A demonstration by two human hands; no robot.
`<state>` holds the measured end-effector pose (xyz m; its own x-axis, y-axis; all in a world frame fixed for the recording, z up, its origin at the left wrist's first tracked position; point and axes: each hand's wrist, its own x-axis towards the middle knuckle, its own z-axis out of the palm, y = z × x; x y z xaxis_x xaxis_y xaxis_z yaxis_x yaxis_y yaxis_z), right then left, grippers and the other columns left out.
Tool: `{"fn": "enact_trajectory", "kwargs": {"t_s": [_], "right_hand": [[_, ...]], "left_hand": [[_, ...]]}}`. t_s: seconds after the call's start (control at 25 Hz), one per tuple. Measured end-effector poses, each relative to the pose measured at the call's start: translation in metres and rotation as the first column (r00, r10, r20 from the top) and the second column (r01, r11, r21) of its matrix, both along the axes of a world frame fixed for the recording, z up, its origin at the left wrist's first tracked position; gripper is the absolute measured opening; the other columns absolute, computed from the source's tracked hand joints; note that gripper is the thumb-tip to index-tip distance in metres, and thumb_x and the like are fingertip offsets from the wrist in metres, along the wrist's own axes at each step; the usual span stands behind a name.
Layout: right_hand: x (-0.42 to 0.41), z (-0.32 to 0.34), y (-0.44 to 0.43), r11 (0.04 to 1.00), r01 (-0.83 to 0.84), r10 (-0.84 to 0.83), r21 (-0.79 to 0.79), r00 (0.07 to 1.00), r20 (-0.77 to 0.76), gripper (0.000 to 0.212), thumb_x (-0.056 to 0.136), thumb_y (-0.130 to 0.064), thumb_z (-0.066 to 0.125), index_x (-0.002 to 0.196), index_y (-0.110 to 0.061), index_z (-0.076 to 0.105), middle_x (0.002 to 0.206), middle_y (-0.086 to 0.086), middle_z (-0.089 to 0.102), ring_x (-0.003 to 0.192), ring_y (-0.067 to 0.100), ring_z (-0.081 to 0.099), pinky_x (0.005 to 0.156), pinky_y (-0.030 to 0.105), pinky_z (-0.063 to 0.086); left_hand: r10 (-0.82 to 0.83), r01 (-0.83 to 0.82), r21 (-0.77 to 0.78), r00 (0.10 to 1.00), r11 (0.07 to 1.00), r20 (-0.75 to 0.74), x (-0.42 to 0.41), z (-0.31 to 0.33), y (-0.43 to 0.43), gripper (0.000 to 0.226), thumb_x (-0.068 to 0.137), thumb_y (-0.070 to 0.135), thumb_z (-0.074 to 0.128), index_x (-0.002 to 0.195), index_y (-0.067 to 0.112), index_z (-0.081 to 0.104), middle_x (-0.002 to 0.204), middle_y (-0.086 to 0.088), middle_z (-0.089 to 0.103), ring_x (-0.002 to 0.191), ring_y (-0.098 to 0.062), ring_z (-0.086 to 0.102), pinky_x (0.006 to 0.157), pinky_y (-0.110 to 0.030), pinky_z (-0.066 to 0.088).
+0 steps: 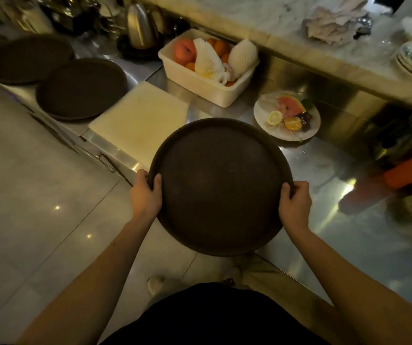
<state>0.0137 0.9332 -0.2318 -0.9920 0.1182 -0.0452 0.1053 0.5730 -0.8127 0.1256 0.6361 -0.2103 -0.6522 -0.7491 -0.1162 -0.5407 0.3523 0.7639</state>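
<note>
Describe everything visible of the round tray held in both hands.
The round tray is dark brown and matte, with a low raised rim and a finely textured, plastic-looking face. It is empty and face up, over the near edge of the steel counter, partly above the floor. The left hand grips its left rim and the right hand its right rim, thumbs hooked over the rim. Whether its underside rests on the counter cannot be told.

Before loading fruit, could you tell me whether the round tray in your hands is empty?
Empty: the round tray shows only bare dark surface; the left hand and right hand grip its rim.
</note>
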Motion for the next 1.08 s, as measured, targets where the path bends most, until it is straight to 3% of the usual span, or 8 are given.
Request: {"fn": "enact_trajectory", "kwargs": {"t_s": [0.16,0.28,0.4,0.64,0.96,1.08], "right_hand": [[0.023,0.019,-0.103,0.994,-0.101,0.100,-0.032,0.995,-0.029,0.009,0.097,-0.021,0.051,0.097,-0.014,0.046,0.089,0.004,0.054,0.082,0.020,0.055,0.075,0.031,0.046],[0.044,0.025,-0.174,0.981,-0.190,0.189,-0.037,0.982,-0.026,0.008,0.097,-0.018,0.051,0.098,-0.012,0.046,0.091,0.005,0.054,0.081,0.020,0.055,0.072,0.026,0.043],[0.062,0.024,-0.249,0.956,-0.293,0.292,-0.034,0.956,-0.034,0.013,0.097,-0.020,0.051,0.101,-0.008,0.048,0.093,0.010,0.057,0.082,0.022,0.056,0.076,0.034,0.049],[0.075,0.019,-0.364,0.906,-0.422,0.421,-0.030,0.907,-0.024,0.013,0.095,-0.024,0.052,0.102,-0.013,0.049,0.093,0.008,0.059,0.085,0.025,0.059,0.080,0.041,0.052],[0.027,-0.007,-0.479,0.915,-0.397,0.396,-0.076,0.918,-0.023,0.010,0.094,-0.022,0.054,0.097,-0.013,0.050,0.088,0.006,0.059,0.082,0.026,0.058,0.078,0.045,0.050],[-0.011,-0.014,-0.516,0.929,-0.356,0.359,-0.106,0.933,0.011,0.009,0.094,-0.020,0.054,0.097,-0.013,0.050,0.088,0.005,0.058,0.083,0.027,0.059,0.080,0.046,0.052]], "left_hand": [[0.154,-0.153,0.030,0.988,0.988,-0.030,0.056,0.012,-0.086,0.025,0.097,0.031,0.051,0.112,0.010,0.053,0.094,-0.002,0.057,0.087,-0.017,0.055,0.074,-0.034,0.046],[0.234,-0.233,0.019,0.971,0.972,-0.057,0.100,0.021,-0.147,0.022,0.097,0.030,0.052,0.105,0.009,0.052,0.088,-0.003,0.056,0.080,-0.018,0.054,0.066,-0.030,0.042],[0.349,-0.349,0.016,0.933,0.937,-0.083,0.146,0.030,-0.205,0.020,0.097,0.029,0.052,0.096,0.009,0.049,0.076,0.002,0.051,0.067,-0.011,0.050,0.055,-0.024,0.037],[0.499,-0.499,0.016,0.862,0.866,-0.093,0.200,0.029,-0.288,0.020,0.097,0.029,0.051,0.096,0.009,0.048,0.075,0.004,0.048,0.065,-0.006,0.046,0.054,-0.021,0.035],[0.523,-0.524,-0.055,0.852,0.850,-0.039,0.160,0.006,-0.391,0.022,0.099,0.028,0.048,0.102,0.007,0.050,0.075,0.004,0.048,0.065,-0.005,0.045,0.053,-0.021,0.034],[0.482,-0.481,-0.052,0.876,0.875,0.007,0.111,0.005,-0.436,0.021,0.098,0.027,0.049,0.109,0.009,0.051,0.088,-0.001,0.056,0.077,-0.015,0.055,0.065,-0.029,0.047]]}}
